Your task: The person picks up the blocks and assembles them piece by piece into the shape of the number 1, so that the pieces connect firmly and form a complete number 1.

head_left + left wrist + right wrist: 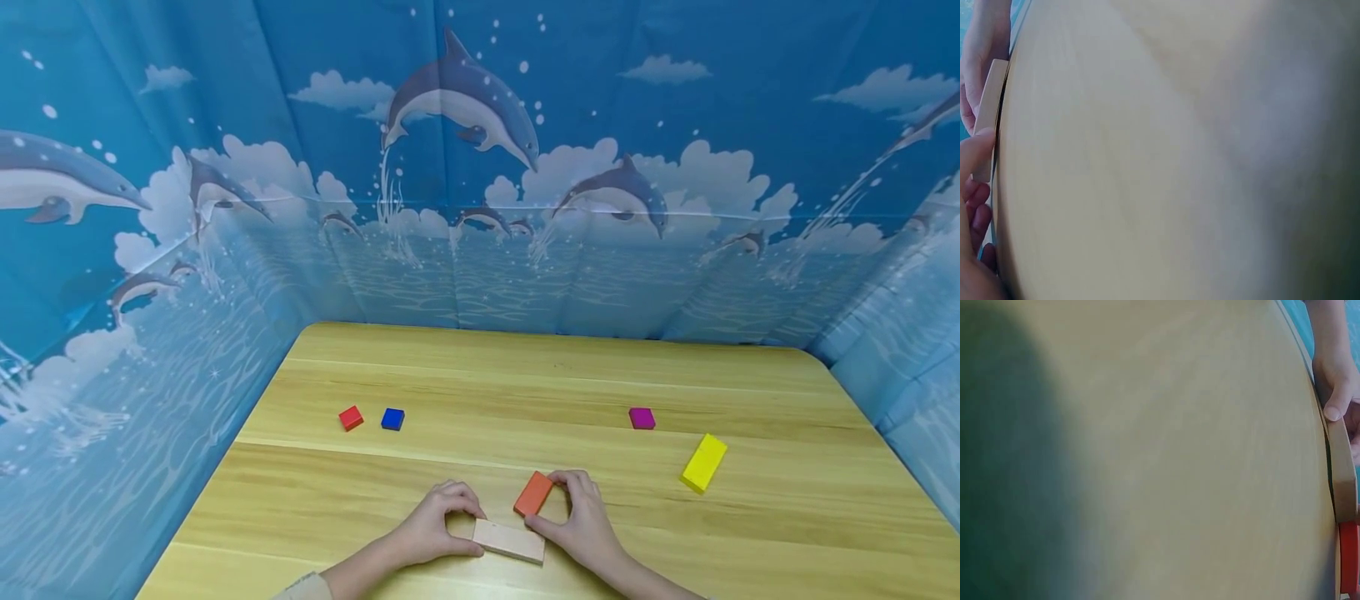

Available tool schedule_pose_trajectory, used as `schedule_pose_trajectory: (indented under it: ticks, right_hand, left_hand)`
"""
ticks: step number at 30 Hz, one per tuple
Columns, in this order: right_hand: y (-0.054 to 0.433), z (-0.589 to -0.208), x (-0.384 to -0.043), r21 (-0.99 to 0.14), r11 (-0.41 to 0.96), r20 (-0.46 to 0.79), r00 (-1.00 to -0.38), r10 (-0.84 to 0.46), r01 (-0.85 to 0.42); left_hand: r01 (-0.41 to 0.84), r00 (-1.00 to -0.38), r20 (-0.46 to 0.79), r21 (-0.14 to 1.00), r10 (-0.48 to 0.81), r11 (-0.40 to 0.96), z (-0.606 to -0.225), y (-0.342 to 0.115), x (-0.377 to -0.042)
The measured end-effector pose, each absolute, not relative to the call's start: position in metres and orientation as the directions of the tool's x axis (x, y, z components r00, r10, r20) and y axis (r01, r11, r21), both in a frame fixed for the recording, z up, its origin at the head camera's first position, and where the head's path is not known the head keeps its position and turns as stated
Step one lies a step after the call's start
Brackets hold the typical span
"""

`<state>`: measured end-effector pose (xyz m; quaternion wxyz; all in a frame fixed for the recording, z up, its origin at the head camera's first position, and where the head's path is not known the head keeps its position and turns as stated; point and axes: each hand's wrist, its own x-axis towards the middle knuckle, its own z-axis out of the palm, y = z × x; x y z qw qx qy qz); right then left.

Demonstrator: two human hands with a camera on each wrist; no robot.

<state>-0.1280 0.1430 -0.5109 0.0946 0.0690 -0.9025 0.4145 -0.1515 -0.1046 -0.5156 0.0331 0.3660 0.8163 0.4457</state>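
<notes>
A pale, unpainted wooden block (510, 540) lies lengthwise near the front of the table. My left hand (441, 525) pinches its left end between thumb and fingers; the left wrist view shows the thumb on the same wooden block (990, 100). Just behind the block's right end is an orange-red rectangular block (533, 494), set at a slant. My right hand (581, 521) holds this block, fingers at its far corner and thumb at its near end. In the right wrist view the orange-red block (1349, 557) shows close by the end of the pale one.
Farther back on the wooden table (480, 375) lie a small red block (351, 418) and a blue block (393, 419) on the left. On the right are a magenta block (642, 418) and a longer yellow block (704, 463). A dolphin-print curtain (465, 275) surrounds the table.
</notes>
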Motion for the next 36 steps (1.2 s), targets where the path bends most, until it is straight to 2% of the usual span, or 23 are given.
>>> schedule_pose_trajectory:
  ticks: [4,9,29,36]
  right_hand:
    - [0.145,-0.509,-0.129,-0.731,0.648,0.228,-0.972,-0.066,-0.215]
    - [0.148,-0.507,-0.131,-0.745,0.643,0.173,-0.982,-0.070,-0.177]
    - [0.154,-0.511,-0.135,-0.771,0.614,0.142,-0.985,-0.097,-0.171]
    - [0.154,-0.513,-0.134,-0.772,0.610,0.148,-0.984,-0.098,-0.177]
  left_hand:
    - [0.550,-0.741,0.301,0.784,0.600,0.287,-0.517,-0.103,-0.148]
    - [0.562,-0.727,0.344,0.794,0.594,0.229,-0.517,-0.097,-0.139]
    - [0.545,-0.724,0.320,0.809,0.611,0.222,-0.523,-0.073,-0.119]
    - [0.574,-0.713,0.333,0.783,0.617,0.241,-0.524,-0.071,-0.118]
